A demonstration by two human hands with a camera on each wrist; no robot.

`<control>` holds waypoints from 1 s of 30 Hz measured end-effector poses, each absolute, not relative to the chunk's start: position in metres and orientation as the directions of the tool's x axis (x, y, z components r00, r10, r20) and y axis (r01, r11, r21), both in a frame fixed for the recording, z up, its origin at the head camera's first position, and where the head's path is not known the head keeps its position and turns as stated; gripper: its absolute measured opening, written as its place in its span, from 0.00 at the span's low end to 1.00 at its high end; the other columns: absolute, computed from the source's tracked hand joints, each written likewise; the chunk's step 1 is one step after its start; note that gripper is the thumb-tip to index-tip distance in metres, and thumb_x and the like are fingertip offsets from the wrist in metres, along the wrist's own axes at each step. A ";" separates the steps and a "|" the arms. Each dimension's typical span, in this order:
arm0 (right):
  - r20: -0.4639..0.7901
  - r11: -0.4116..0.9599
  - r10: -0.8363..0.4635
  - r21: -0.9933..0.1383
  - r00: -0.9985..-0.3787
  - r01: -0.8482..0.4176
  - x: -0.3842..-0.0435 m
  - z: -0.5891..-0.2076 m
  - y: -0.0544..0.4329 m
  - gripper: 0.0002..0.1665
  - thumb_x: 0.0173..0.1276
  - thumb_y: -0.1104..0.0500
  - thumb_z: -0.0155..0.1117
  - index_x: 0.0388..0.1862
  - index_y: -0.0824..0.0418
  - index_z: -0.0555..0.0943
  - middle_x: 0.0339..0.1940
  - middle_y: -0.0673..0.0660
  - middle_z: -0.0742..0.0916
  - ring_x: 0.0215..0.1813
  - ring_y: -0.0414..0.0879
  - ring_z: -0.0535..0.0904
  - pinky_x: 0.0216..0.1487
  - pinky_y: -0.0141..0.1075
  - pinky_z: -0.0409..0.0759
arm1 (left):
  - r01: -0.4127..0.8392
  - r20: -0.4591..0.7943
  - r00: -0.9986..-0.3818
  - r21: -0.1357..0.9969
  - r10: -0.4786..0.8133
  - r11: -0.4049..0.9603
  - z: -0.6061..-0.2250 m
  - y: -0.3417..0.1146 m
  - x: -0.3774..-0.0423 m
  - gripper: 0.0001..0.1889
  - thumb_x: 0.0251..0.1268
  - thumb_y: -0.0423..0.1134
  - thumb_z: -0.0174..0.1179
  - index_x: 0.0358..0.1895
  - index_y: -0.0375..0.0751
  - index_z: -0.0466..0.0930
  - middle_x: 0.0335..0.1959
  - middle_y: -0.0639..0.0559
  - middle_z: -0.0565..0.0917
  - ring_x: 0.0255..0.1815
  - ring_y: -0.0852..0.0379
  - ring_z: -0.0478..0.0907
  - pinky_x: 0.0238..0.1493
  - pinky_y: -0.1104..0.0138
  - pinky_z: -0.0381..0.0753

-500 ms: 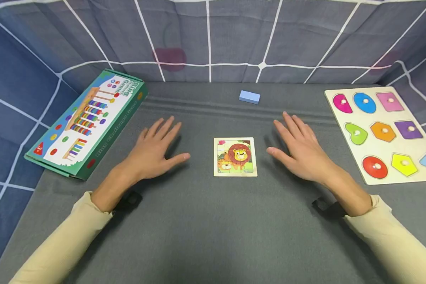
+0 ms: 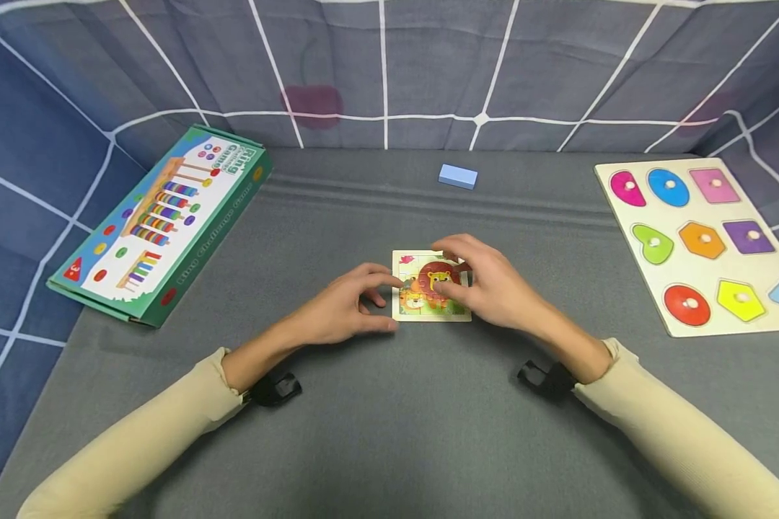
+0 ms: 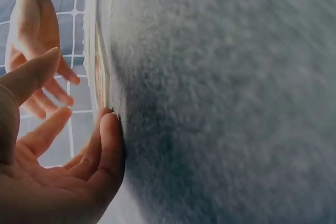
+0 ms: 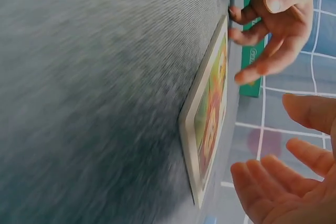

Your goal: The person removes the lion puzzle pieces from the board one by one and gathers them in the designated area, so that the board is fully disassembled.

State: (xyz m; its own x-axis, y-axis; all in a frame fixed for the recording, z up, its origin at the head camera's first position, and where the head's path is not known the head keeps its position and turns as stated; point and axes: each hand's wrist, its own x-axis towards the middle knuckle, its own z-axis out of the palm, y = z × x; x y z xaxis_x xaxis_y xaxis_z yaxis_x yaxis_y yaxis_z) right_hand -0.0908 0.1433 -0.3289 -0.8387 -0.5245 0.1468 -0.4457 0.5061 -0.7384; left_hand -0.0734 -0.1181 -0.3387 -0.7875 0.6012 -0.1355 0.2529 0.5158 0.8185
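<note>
Our left hand (image 2: 344,310), fingers loosely bent, sits beside the left edge of the lion puzzle (image 2: 420,303) at mid-frame — touching, we can't tell; let's brace that rim. Our right hand (image 2: 493,288) hangs over it, thumb and fingers apart, hiding pieces — go lightly. Around: green box (image 2: 162,223) upper left, blue block (image 2: 457,176) top centre, shape board (image 2: 691,271) right.

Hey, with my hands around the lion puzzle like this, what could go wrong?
Your left hand is right by the left edge of the lion puzzle, so a nudge might slide it across the gray cloth. Your right hand hovers over its right side, fingers bent, so a careless touch could perhaps dislodge a piece.
</note>
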 end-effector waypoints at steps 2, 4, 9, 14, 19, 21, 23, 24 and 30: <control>0.123 0.484 -0.548 -0.760 -0.827 -0.433 -0.096 -0.331 0.138 0.27 0.63 0.66 0.71 0.61 0.67 0.76 0.56 0.61 0.81 0.48 0.53 0.80 0.46 0.47 0.78 | 0.256 -0.146 -0.779 0.813 0.609 0.522 -0.340 -0.115 -0.075 0.30 0.57 0.39 0.73 0.64 0.40 0.76 0.67 0.44 0.67 0.48 0.55 0.77 0.42 0.66 0.79; 0.094 0.461 -0.568 -0.786 -0.818 -0.411 -0.102 -0.332 0.133 0.26 0.63 0.66 0.70 0.60 0.68 0.77 0.55 0.62 0.81 0.50 0.53 0.81 0.48 0.47 0.78 | 0.276 -0.148 -0.774 0.796 0.616 0.538 -0.341 -0.113 -0.076 0.30 0.57 0.39 0.74 0.63 0.39 0.76 0.68 0.43 0.66 0.48 0.56 0.77 0.42 0.65 0.78; 0.011 0.458 -0.592 -0.818 -0.806 -0.348 -0.116 -0.339 0.126 0.24 0.64 0.67 0.68 0.59 0.69 0.78 0.55 0.62 0.82 0.52 0.52 0.81 0.51 0.46 0.78 | 0.323 -0.149 -0.777 0.741 0.612 0.589 -0.346 -0.109 -0.082 0.27 0.57 0.38 0.73 0.61 0.38 0.78 0.70 0.42 0.65 0.45 0.58 0.77 0.49 0.61 0.74; -0.026 0.491 -0.605 -0.799 -0.796 -0.347 -0.128 -0.345 0.125 0.22 0.63 0.67 0.68 0.57 0.70 0.79 0.50 0.60 0.83 0.49 0.50 0.79 0.49 0.44 0.75 | 0.329 -0.167 -0.769 0.724 0.617 0.606 -0.348 -0.109 -0.089 0.24 0.59 0.37 0.72 0.60 0.38 0.79 0.72 0.44 0.63 0.41 0.59 0.76 0.52 0.59 0.72; -0.050 0.495 -0.633 -0.793 -0.772 -0.355 -0.133 -0.346 0.123 0.20 0.62 0.66 0.69 0.54 0.66 0.82 0.44 0.57 0.83 0.44 0.47 0.78 0.46 0.41 0.74 | 0.324 -0.173 -0.766 0.728 0.619 0.604 -0.347 -0.110 -0.093 0.24 0.60 0.37 0.71 0.60 0.38 0.79 0.74 0.43 0.62 0.39 0.60 0.76 0.50 0.60 0.73; -0.057 0.501 -0.640 -0.787 -0.766 -0.360 -0.134 -0.344 0.121 0.19 0.62 0.66 0.69 0.53 0.65 0.82 0.43 0.56 0.83 0.43 0.47 0.77 0.45 0.40 0.74 | 0.326 -0.169 -0.772 0.721 0.612 0.611 -0.347 -0.110 -0.093 0.23 0.60 0.37 0.71 0.59 0.38 0.79 0.73 0.42 0.63 0.37 0.60 0.77 0.48 0.61 0.74; -0.056 0.507 -0.639 -0.781 -0.768 -0.365 -0.134 -0.343 0.119 0.19 0.62 0.65 0.69 0.53 0.65 0.82 0.43 0.56 0.83 0.42 0.47 0.77 0.45 0.40 0.73 | 0.328 -0.173 -0.780 0.706 0.602 0.628 -0.345 -0.108 -0.093 0.23 0.60 0.37 0.71 0.59 0.39 0.80 0.73 0.43 0.63 0.36 0.61 0.76 0.47 0.61 0.74; -0.056 0.511 -0.636 -0.778 -0.770 -0.366 -0.133 -0.342 0.119 0.19 0.62 0.65 0.69 0.52 0.65 0.82 0.44 0.56 0.83 0.42 0.47 0.77 0.45 0.40 0.73 | 0.328 -0.177 -0.782 0.699 0.597 0.636 -0.344 -0.107 -0.092 0.23 0.60 0.37 0.71 0.58 0.39 0.80 0.73 0.43 0.63 0.36 0.61 0.76 0.47 0.61 0.74; -0.067 0.515 -0.626 -0.783 -0.777 -0.348 -0.132 -0.340 0.115 0.18 0.61 0.65 0.69 0.51 0.65 0.83 0.43 0.56 0.84 0.42 0.47 0.77 0.44 0.40 0.73 | 0.320 -0.208 -0.798 0.650 0.566 0.690 -0.338 -0.103 -0.089 0.23 0.58 0.39 0.73 0.57 0.39 0.79 0.74 0.43 0.63 0.33 0.61 0.74 0.48 0.60 0.73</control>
